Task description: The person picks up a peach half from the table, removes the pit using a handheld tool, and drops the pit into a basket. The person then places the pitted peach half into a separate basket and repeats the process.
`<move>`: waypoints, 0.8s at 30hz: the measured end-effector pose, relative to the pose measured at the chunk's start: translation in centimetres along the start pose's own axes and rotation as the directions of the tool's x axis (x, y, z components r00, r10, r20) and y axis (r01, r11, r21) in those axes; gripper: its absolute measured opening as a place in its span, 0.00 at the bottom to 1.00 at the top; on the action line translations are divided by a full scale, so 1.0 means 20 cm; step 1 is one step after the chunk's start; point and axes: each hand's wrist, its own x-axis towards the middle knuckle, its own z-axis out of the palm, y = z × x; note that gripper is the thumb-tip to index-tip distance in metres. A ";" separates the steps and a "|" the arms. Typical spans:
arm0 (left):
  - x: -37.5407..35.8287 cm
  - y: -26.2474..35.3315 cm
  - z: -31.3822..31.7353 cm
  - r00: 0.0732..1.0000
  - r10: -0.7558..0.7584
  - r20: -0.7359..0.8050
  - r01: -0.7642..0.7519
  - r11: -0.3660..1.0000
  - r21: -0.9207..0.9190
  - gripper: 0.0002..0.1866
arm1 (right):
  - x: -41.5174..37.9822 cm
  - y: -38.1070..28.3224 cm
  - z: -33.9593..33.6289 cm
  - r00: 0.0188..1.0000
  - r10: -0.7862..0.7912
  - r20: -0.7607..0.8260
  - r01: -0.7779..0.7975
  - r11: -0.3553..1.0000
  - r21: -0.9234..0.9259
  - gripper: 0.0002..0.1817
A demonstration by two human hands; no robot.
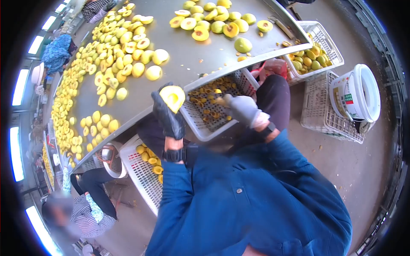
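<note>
My left hand point(168, 113), in a black glove, holds a halved yellow fruit point(172, 98) with its hollowed cut face turned up, just off the table's edge. My right hand point(242, 109), in a grey glove, is closed above the right side of a grey crate point(205, 134); a small tool point(221, 101), blurred, seems to stick out of it to the left. Pits and small fruit pieces point(209, 96) lie in that crate. Many halved and whole fruits point(128, 47) cover the left part of the metal table point(188, 55).
More fruit point(209, 17) and a knife-like tool point(282, 29) lie at the table's far side. A fruit-filled crate point(335, 47) and a white bucket point(367, 94) on a crate point(316, 106) stand right. Another crate point(139, 179) is lower left. Co-workers point(87, 213) sit along the left.
</note>
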 end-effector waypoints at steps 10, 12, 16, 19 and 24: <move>0.06 0.28 -1.14 0.881 0.469 0.063 -0.102 0.059 0.993 0.25 | -0.11 0.11 0.16 0.979 0.187 0.081 -0.196 0.974 0.112 0.15; 0.16 0.34 -0.85 0.895 0.435 0.103 -0.195 0.173 0.965 0.26 | -0.10 0.09 0.18 0.987 0.146 0.064 -0.154 0.975 0.160 0.16; 0.68 0.10 -0.53 0.745 0.296 0.598 -0.590 -0.126 0.798 0.31 | -0.10 -0.03 0.11 0.991 0.074 0.109 -0.093 0.980 0.178 0.15; 0.96 -0.10 -0.39 0.798 0.055 0.600 -0.590 -0.138 0.796 0.32 | -0.17 -0.08 0.08 0.980 0.079 0.184 -0.115 0.974 0.197 0.16; 0.80 0.02 -0.28 0.913 -0.079 0.399 -0.247 0.672 0.698 0.24 | -0.18 -0.13 0.00 0.977 0.088 0.196 -0.150 0.931 0.332 0.16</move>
